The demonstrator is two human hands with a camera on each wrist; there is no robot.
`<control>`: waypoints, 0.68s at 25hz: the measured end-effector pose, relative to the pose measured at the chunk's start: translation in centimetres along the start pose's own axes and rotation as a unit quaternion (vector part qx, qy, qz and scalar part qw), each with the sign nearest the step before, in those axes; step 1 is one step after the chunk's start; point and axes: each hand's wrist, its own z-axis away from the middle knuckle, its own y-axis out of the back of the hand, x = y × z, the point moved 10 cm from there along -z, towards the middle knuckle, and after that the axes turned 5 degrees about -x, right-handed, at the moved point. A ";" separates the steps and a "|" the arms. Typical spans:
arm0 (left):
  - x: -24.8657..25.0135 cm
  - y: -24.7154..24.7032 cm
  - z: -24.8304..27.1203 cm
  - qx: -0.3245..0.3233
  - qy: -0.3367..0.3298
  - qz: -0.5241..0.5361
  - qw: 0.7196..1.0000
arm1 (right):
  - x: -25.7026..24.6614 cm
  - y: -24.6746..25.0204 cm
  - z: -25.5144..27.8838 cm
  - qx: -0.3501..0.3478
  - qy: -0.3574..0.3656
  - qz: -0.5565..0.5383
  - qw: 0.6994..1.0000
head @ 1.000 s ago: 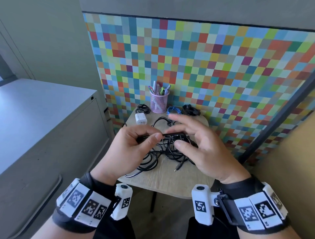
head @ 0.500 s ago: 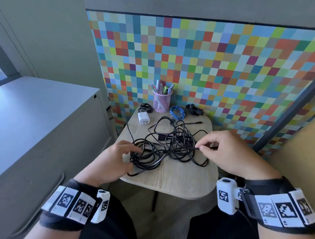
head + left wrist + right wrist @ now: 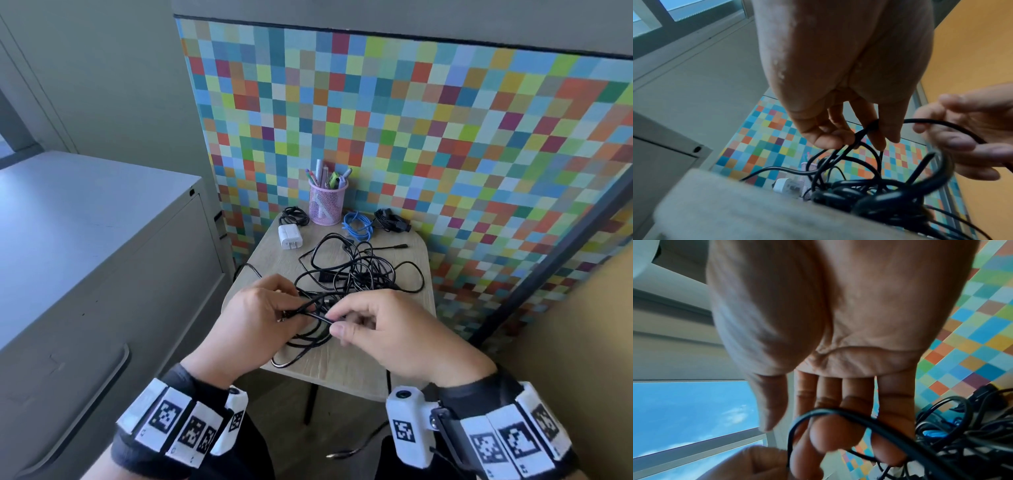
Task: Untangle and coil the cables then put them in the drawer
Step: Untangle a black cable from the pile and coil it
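since the earlier frame both hands came together above the near edge of the table. left hand pinches a black cable between thumb and fingers; right hand hooks the same strand over curled fingers. this strand runs left to right between the grips, and the tangle lies just beyond them.

2 hands | 1 table | 1 pen cup | 1 white charger | 1 blue cable
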 end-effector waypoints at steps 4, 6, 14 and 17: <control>2.3 0.5 0.4 0.006 -0.044 -0.061 0.997 | -0.2 0.6 -0.2 0.011 -0.004 0.015 1.000; 3.6 0.1 0.4 -0.031 -0.072 -0.050 0.996 | 0.1 1.3 -0.1 0.036 -0.013 0.013 0.999; 4.5 -2.1 -0.4 -0.068 -0.039 0.053 0.996 | 0.6 -0.1 -0.2 0.021 0.001 -0.031 0.999; 3.6 -1.3 -0.5 -0.020 -0.005 0.092 0.996 | 1.5 0.2 -0.1 0.025 -0.020 -0.039 0.999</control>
